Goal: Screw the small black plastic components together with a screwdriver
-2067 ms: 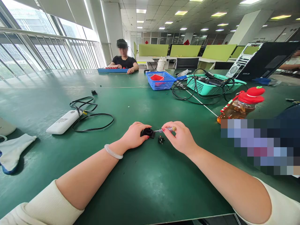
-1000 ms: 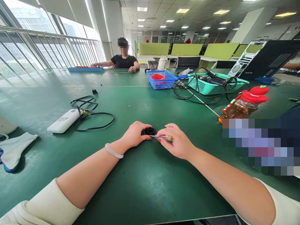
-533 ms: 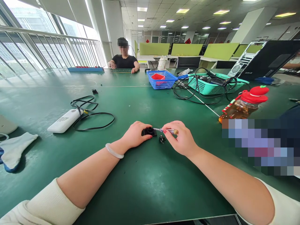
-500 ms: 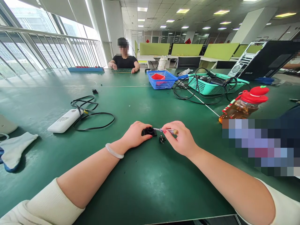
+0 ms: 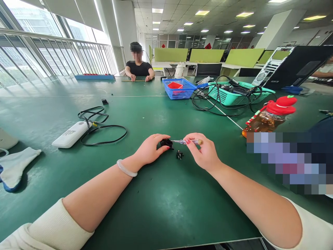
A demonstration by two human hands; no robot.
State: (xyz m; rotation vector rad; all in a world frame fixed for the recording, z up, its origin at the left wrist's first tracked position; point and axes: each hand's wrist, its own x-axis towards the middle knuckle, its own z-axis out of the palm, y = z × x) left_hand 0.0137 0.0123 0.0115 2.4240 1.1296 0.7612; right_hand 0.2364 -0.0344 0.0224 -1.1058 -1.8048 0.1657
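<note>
Between the thumb and fingers of my left hand [image 5: 150,148] is a small black plastic part [image 5: 166,143], its exact kind too small to make out. My right hand [image 5: 204,151] pinches a screwdriver [image 5: 189,141] with a clear handle and a yellowish end. The screwdriver lies nearly level, its thin metal shaft pointing left at the black part; whether the tip touches it I cannot tell. Just below the shaft, a small black piece with metal prongs [image 5: 179,155] rests on the green table [image 5: 166,205].
A white power bank [image 5: 71,134] with a black cable [image 5: 104,141] lies left. Farther back stand a blue basket [image 5: 179,91] and a teal basket [image 5: 229,99] of cables. A red-lidded bottle [image 5: 272,116] stands right. Across the table sits another person [image 5: 139,69].
My right hand and the screwdriver have shifted slightly right and up. The black part has tilted in my left hand. Across the table, the other person's hands have come closer together.
</note>
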